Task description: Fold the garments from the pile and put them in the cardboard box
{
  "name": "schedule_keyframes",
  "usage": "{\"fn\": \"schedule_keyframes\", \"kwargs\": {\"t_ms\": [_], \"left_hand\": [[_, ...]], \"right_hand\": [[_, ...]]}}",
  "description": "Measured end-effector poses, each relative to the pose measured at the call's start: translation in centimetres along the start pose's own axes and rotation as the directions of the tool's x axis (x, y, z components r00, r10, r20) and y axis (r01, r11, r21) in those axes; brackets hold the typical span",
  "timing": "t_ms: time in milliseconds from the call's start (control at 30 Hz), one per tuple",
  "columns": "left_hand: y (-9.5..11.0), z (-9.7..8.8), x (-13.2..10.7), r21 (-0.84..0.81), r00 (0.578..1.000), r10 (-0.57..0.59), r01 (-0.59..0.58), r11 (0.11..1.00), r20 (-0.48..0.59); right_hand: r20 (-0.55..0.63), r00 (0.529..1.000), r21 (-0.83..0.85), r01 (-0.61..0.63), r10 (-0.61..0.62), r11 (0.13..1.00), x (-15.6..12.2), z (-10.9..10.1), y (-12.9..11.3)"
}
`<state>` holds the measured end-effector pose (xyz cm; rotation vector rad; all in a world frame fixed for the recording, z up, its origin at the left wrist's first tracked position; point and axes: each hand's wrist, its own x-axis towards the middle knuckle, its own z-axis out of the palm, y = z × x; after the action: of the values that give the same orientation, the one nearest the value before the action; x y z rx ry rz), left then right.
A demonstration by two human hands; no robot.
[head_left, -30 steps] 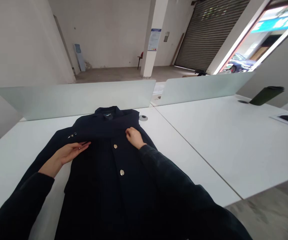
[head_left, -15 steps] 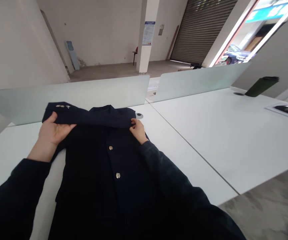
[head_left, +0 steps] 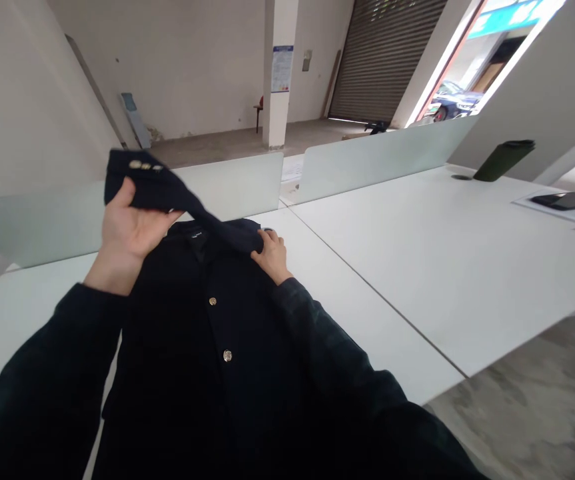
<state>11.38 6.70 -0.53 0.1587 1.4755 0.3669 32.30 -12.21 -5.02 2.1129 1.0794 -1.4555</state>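
Observation:
A dark navy jacket [head_left: 202, 347] with gold buttons lies face up on the white table [head_left: 392, 267], collar toward the glass divider. My left hand [head_left: 130, 230] is closed on the cuff end of one sleeve [head_left: 167, 193], which has small gold buttons, and holds it raised above the jacket's chest. My right hand [head_left: 272, 253] is closed on the jacket's right shoulder, where that sleeve starts, and presses it to the table. The sleeve stretches taut between the two hands.
Frosted glass dividers [head_left: 367, 163] run along the table's far edge. A dark green bottle [head_left: 504, 160] lies at the far right, with a black flat device [head_left: 564, 200] on paper near it. A pillar [head_left: 280, 73] and a roller shutter stand in the room beyond.
My left hand took the sleeve cuff from the jacket's chest, swung it out to the left and lifted it up. My right hand slid up to the shoulder.

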Motion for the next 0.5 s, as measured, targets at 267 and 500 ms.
{"fn": "schedule_keyframes", "kwargs": {"t_ms": [267, 500], "left_hand": [[-1.2, 19.3, 7.8, 0.578, 0.706, -0.115, -0.463, 0.672, 0.699], [-13.3, 13.8, 8.6, 0.782, 0.837, -0.115, -0.439, 0.443, 0.535]], "right_hand": [[-0.456, 0.89, 0.592, 0.289, 0.018, 0.752, 7.1, -7.2, 0.0], [-0.135, 0.774, 0.936, -0.106, 0.619, 0.337, 9.1, -11.6, 18.2]]}}
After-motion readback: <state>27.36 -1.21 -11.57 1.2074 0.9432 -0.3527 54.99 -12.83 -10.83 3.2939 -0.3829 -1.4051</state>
